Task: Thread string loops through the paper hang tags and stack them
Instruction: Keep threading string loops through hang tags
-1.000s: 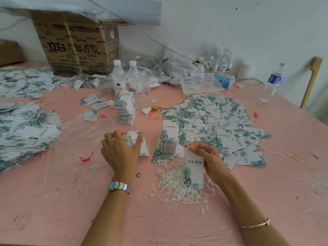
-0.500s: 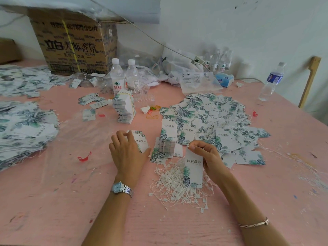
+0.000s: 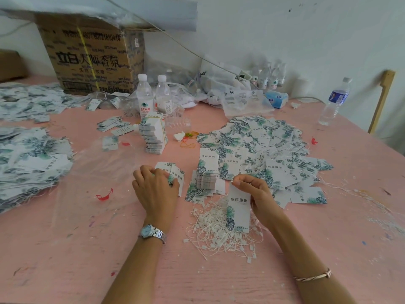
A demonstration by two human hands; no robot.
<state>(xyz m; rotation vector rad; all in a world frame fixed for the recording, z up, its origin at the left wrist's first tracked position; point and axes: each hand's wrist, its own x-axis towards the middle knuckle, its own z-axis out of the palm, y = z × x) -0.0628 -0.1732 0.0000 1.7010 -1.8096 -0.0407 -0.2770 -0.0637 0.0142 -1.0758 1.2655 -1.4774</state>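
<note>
On the pink worktop [image 3: 65,249], over a heap of string loops [image 3: 214,233], the right hand [image 3: 256,194] pinches one hang tag [image 3: 238,209] by its top edge, and the left hand [image 3: 155,191] curls round a small bunch of tags [image 3: 176,174]. Threading probably goes best with that top end held steady and a single loop teased free. At the back, the cardboard box [image 3: 92,62] hides its contents.

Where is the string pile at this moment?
Head view: the string pile lies on the pink table, centre-right and near the person, partly under the tag the right hand pinches, right of the left hand gripping tags.
</note>
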